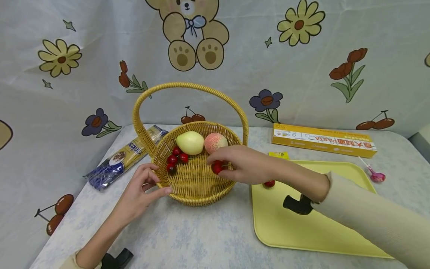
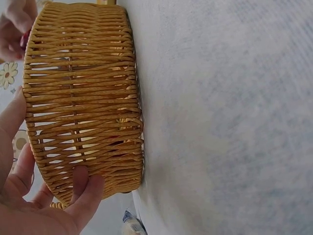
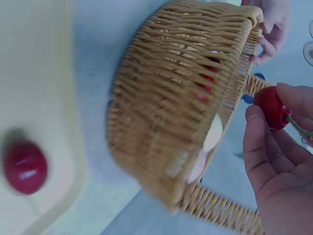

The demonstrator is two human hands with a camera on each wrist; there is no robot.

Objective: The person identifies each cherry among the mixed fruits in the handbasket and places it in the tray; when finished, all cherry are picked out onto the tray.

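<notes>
A wicker basket (image 1: pixel 198 194) with a tall arched handle holds a pale yellow pear (image 1: pixel 190 143), a pink peach (image 1: pixel 215 142) and several red cherries (image 1: pixel 172 160). At the basket's near left rim, my left hand (image 1: pixel 142 192) holds on, its fingertips against the woven wall (image 2: pixel 88 98). My right hand (image 1: pixel 246 164) is over the basket's right side. Between thumb and fingers it pinches a red cherry (image 3: pixel 272 107) with a green stem, held above the rim in the right wrist view. Another cherry (image 3: pixel 25 166) lies on the yellow tray (image 1: pixel 268 228), partly behind my right forearm in the head view.
Left of the basket lies a pasta bag (image 1: pixel 125 158). A yellow pasta box (image 1: pixel 324 140) is at the back right, a pink lollipop (image 1: pixel 377 175) beside the tray. A small yellow packet (image 1: pixel 279 155) sits at the tray's back edge. A printed cloth hangs behind.
</notes>
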